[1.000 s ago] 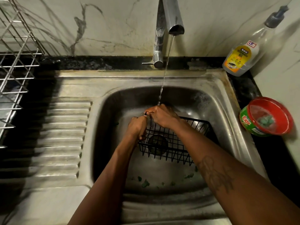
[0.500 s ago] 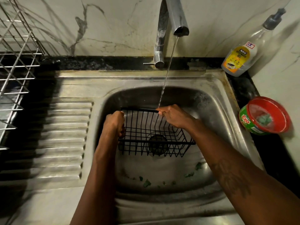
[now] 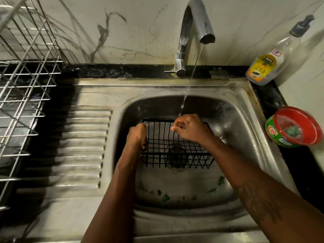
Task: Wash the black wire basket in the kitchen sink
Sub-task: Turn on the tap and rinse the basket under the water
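Now at the washing-up: gripping a rectangular black wire basket [image 3: 177, 151] by its left end wall with the left hand [image 3: 137, 137], closed in a fist round the wires. Pinching the basket's far top rim with the right hand [image 3: 189, 128], curled over the wire. Holding the basket between both hands inside the bowl of a stainless-steel kitchen sink [image 3: 242, 120], open side turned up, directly over the round drain [image 3: 176, 159] seen through the mesh. Impossible to tell whether resting on the sink floor or lifted just clear of it. Beyond the right hand, a curved chrome tap [image 3: 194, 23], running a thin stream of water [image 3: 191, 79] down onto that hand's knuckles at the basket's far rim. Nearer than the hands, on the sink floor, scattered green scraps [image 3: 164, 198]. Left of the left hand, a ribbed steel draining board [image 3: 78, 146], and farther left a silver wire dish rack [image 3: 26, 76]. Right of the right hand, on the dark counter [image 3: 298, 163], a round red-rimmed green tub [image 3: 275, 135] with a green scrubber [image 3: 292, 131] inside; beyond it, a clear pump bottle with a yellow dishwash-gel label [image 3: 263, 67].
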Available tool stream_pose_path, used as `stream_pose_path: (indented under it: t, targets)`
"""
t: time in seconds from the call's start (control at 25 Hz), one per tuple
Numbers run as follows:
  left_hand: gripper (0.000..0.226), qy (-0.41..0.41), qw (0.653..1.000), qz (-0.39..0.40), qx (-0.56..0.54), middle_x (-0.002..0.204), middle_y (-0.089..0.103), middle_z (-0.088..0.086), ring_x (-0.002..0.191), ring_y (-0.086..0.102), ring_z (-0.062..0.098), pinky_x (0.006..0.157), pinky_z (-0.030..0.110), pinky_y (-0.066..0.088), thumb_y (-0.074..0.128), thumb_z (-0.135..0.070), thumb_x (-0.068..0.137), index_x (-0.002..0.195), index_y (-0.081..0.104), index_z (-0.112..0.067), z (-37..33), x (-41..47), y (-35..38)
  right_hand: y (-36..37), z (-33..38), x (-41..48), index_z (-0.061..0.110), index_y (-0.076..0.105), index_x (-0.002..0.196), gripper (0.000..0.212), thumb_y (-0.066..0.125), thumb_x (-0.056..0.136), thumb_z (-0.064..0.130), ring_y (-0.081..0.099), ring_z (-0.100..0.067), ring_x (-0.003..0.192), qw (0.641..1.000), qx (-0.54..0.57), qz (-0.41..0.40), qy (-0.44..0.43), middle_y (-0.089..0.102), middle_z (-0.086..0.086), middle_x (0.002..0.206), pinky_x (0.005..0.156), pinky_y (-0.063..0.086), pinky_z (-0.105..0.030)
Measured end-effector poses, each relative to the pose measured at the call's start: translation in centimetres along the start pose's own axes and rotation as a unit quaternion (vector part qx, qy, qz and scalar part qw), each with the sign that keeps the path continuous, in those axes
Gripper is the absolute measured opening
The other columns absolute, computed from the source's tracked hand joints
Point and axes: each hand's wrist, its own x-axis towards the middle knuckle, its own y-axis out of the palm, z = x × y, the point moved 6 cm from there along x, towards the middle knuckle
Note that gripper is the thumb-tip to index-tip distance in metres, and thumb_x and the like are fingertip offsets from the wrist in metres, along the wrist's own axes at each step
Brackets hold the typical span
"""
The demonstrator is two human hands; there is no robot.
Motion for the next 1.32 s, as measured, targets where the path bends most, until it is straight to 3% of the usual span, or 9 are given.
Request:
stream_pose_path:
  t: [0.12, 0.32, 0.44, 0.6, 0.76, 0.88, 1.08, 1.24, 1.32]
  targets:
    - [0.029, 0.003, 1.0, -0.009, -0.005, 0.052, 0.041, 0.003, 0.039, 0.038, 0.019, 0.046, 0.025, 0.032, 0.042, -0.03, 0.095, 0.076, 0.052, -0.011, 0.1, 0.1, 1.1, 2.7, 2.6, 1.9, 0.017, 0.074, 0.093, 0.014, 0.076, 0.089, 0.03, 0.066, -0.008, 0.075, 0.991, 0.001, 0.127, 0.033, 0.07, 0.002, 0.082, 0.075, 0.059, -0.031]
    - [0.031, 0.025, 1.0, -0.004, 0.005, 0.05, 0.041, 0.005, 0.04, 0.038, 0.021, 0.046, 0.027, 0.031, 0.04, -0.023, 0.096, 0.069, 0.05, -0.01, -0.3, 0.0, 2.0, 2.4, 2.4, 2.5, 0.017, 0.073, 0.085, 0.008, 0.078, 0.087, 0.023, 0.065, -0.003, 0.073, 0.991, -0.004, 0.126, 0.038, 0.068, 0.012, 0.074, 0.079, 0.061, -0.033]
    - [0.029, 0.01, 1.0, -0.002, 0.007, 0.053, 0.04, 0.003, 0.042, 0.037, 0.018, 0.046, 0.026, 0.032, 0.04, -0.022, 0.095, 0.068, 0.048, -0.014, 0.1, -0.3, 2.3, 0.7, -2.6, 0.9, 0.022, 0.077, 0.085, 0.006, 0.079, 0.085, 0.028, 0.069, -0.005, 0.082, 0.982, -0.021, 0.146, 0.119, 0.075, 0.008, 0.084, 0.083, 0.06, -0.036]
    - [0.028, 0.002, 1.0, 0.002, 0.023, 0.06, 0.042, 0.003, 0.046, 0.04, 0.017, 0.046, 0.029, 0.034, 0.037, -0.026, 0.101, 0.085, 0.055, -0.01, 0.2, -0.1, 3.3, -0.5, -5.5, 0.0, 0.022, 0.063, 0.088, 0.028, 0.08, 0.081, 0.044, 0.065, -0.015, 0.079, 0.963, -0.138, 0.127, 0.196, 0.068, 0.0, 0.088, 0.073, 0.057, -0.033]
    - [0.039, 0.024, 0.998, 0.009, 0.063, 0.068, 0.05, 0.006, 0.055, 0.048, 0.019, 0.052, 0.03, 0.038, 0.036, -0.037, 0.105, 0.091, 0.061, -0.01, 0.3, -0.2, 4.7, 4.3, 1.4, 2.9, 0.018, 0.066, 0.077, 0.016, 0.07, 0.09, 0.026, 0.067, -0.02, 0.074, 0.967, -0.127, 0.213, 0.056, 0.067, -0.006, 0.082, 0.071, 0.061, -0.042]
    - [0.043, 0.038, 0.995, -0.008, 0.09, 0.077, 0.058, 0.008, 0.068, 0.055, 0.025, 0.066, 0.033, 0.044, 0.036, -0.04, 0.104, 0.097, 0.067, -0.01, 0.0, 0.0, 4.1, 6.3, 3.7, 4.5, 0.029, 0.066, 0.074, 0.028, 0.068, 0.088, 0.005, 0.068, -0.018, 0.072, 0.974, -0.034, 0.222, 0.028, 0.07, -0.002, 0.083, 0.069, 0.062, -0.037]
    - [0.037, 0.015, 0.997, -0.035, 0.062, 0.069, 0.051, 0.005, 0.06, 0.049, 0.019, 0.062, 0.033, 0.041, 0.036, -0.034, 0.106, 0.091, 0.061, -0.011, -0.1, -0.5, 2.2, 3.2, -2.7, 1.8, 0.017, 0.077, 0.105, 0.022, 0.074, 0.087, 0.004, 0.07, -0.006, 0.1, 0.966, 0.061, 0.222, 0.117, 0.076, 0.002, 0.108, 0.081, 0.053, -0.017]
    - [0.039, 0.04, 0.995, -0.046, 0.082, 0.067, 0.05, 0.004, 0.06, 0.05, 0.019, 0.058, 0.03, 0.041, 0.036, -0.032, 0.107, 0.082, 0.058, -0.01, -0.2, -1.2, 2.7, 3.8, -0.5, 3.2, 0.024, 0.078, 0.089, 0.004, 0.075, 0.087, 0.023, 0.067, -0.008, 0.081, 0.978, -0.052, 0.189, 0.073, 0.074, 0.004, 0.088, 0.075, 0.057, -0.028]
    - [0.04, 0.065, 0.992, -0.04, 0.1, 0.075, 0.061, 0.009, 0.074, 0.061, 0.028, 0.067, 0.035, 0.048, 0.039, -0.031, 0.105, 0.084, 0.063, -0.007, -0.4, -1.3, 2.9, 5.7, 3.2, 4.3, 0.026, 0.077, 0.086, 0.005, 0.076, 0.086, 0.021, 0.066, -0.009, 0.071, 0.981, -0.017, 0.191, 0.032, 0.071, 0.006, 0.077, 0.07, 0.061, -0.034]
